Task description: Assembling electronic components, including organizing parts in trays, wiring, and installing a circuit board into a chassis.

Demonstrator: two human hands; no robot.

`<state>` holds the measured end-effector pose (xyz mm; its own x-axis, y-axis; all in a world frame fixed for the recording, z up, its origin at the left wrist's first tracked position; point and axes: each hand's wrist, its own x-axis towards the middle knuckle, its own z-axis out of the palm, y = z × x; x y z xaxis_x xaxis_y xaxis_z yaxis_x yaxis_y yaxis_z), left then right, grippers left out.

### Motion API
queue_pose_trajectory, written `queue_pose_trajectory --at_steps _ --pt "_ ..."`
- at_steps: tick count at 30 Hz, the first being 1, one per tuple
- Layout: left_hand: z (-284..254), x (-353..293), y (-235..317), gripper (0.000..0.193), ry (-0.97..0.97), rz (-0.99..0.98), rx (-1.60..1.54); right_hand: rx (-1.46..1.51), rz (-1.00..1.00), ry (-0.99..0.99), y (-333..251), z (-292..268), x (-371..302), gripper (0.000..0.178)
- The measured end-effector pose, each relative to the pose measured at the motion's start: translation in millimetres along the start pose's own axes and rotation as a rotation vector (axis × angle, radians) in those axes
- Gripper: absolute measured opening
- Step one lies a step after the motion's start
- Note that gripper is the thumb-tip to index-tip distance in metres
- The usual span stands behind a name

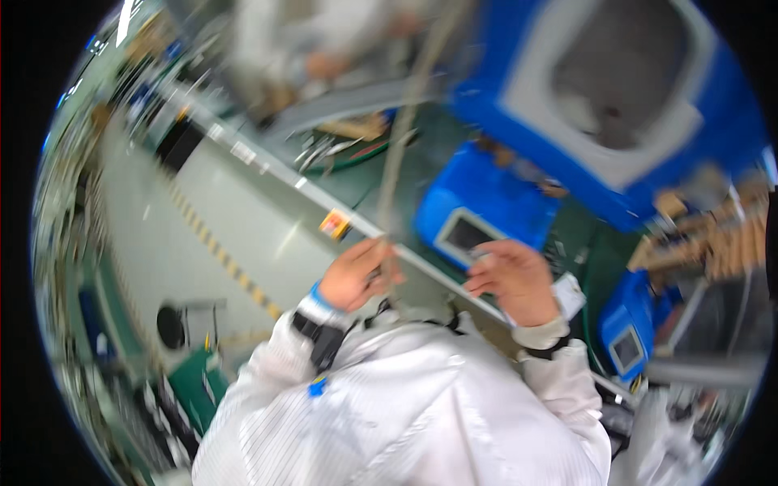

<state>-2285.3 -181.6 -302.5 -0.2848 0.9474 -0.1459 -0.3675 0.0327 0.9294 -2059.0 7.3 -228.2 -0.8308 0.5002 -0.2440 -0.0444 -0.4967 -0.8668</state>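
Note:
My left hand point(355, 277) is raised in front of my body, its fingers drawn together; what they hold, if anything, is too blurred to name. A pale cord or strap point(397, 162) runs down from the top of the view to the fingertips of that hand, and I cannot tell whether they grip it. My right hand point(519, 282) is near the bench edge, thumb and fingers curled toward each other around something small and greyish that I cannot make out. Just beyond it sits a blue machine with a small dark screen point(468, 233).
The green bench point(356, 182) carries hand tools point(324, 152) and a large blue-and-grey machine point(519, 89). An orange box point(335, 223) is by its front edge. Wooden blocks point(729, 243) and another blue device point(626, 344) are at right. A blurred person point(316, 49) is across the bench.

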Motion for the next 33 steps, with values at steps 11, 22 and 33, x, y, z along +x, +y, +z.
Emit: queue_pose_trajectory --at_steps 11,22,33 --pt "-29 -8 43 0.03 0.15 -0.039 -0.299 -0.216 0.163 -0.224 -4 61 88 0.016" --pt "-74 -6 50 0.025 -0.128 0.071 -0.878 -0.178 0.243 -0.298 13 74 99 0.02" --pt "-76 13 46 0.026 -0.309 0.095 -1.165 -0.193 0.247 -0.166 15 55 86 0.023"
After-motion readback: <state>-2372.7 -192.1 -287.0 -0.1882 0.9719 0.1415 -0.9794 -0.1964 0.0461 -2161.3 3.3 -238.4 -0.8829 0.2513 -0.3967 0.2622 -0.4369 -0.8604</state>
